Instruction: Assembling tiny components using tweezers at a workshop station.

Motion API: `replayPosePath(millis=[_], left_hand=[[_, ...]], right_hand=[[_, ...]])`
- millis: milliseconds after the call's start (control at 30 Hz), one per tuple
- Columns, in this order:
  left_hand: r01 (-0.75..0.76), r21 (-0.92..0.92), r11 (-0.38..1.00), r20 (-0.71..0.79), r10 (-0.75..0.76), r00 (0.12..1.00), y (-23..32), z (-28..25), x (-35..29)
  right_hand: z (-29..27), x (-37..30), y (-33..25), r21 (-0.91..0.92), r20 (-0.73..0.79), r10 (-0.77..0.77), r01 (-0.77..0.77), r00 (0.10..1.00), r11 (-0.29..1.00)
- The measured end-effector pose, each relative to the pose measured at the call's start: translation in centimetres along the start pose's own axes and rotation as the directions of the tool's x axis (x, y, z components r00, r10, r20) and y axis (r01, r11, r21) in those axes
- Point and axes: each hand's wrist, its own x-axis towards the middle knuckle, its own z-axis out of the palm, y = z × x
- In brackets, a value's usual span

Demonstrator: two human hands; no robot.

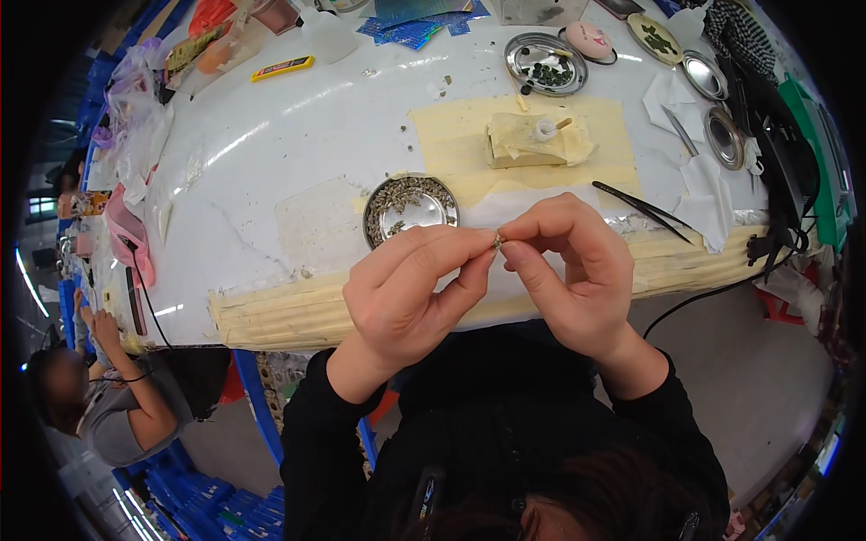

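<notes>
Between my two hands, above the table's near edge, is a tiny metallic piece [498, 242], too small to name. The thumb and forefinger of my left hand [410, 288] pinch it from one side. From the other side my right hand [573, 270] pinches it, its other fingers curled. Just beyond my left hand stands a round metal dish [368, 221] with many small greyish metallic pieces in it, partly hidden by that hand. Black tweezers [642, 213] lie to the right of my right hand. Farther off sits a tape-covered block [528, 153] bearing a small white cup with a stick.
At the back are a metal dish [588, 81] of dark green pieces and a yellow box cutter [282, 68]. Metal lids [724, 138], white tissues and a black cable [713, 288] lie right. Plastic bags [135, 117] fill the left edge. A co-worker [135, 406] sits left.
</notes>
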Motion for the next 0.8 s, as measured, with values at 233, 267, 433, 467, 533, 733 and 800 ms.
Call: replayPosePath(millis=[233, 267, 433, 467, 533, 733, 800], left_hand=[[-0.014, 0.013, 1.000, 0.002, 0.014, 1.000, -0.04, -0.05, -0.02], [-0.013, 0.013, 1.000, 0.002, 0.013, 1.000, -0.05, -0.05, -0.03], [-0.015, 0.023, 1.000, 0.003, 0.015, 1.000, -0.06, -0.02, 0.00], [-0.013, 0.027, 1.000, 0.004, 0.013, 1.000, -0.02, -0.02, 0.00], [-0.007, 0.027, 1.000, 0.001, 0.006, 1.000, 0.01, 0.03, 0.02], [0.020, 0.023, 1.000, 0.003, -0.020, 1.000, 0.04, 0.02, -0.04], [0.027, 0.016, 1.000, 0.006, -0.027, 1.000, 0.05, 0.01, -0.02]], right_hand=[[-0.01, 0.02, 0.01, 0.005, -0.003, 0.002, -0.002, 1.000, 1.000], [-0.02, 0.05, 0.03, -0.004, -0.001, -0.005, 0.005, 1.000, 1.000], [-0.02, 0.09, 0.12, -0.013, -0.011, -0.015, 0.014, 1.000, 1.000], [-0.01, 0.07, 0.13, -0.009, -0.011, -0.009, 0.009, 1.000, 1.000], [0.00, 0.03, 0.16, -0.003, -0.011, 0.001, -0.001, 1.000, 1.000], [0.06, -0.02, 0.14, 0.005, -0.015, 0.015, -0.015, 1.000, 1.000], [0.08, -0.03, 0.20, 0.001, -0.015, 0.010, -0.010, 1.000, 1.000]])
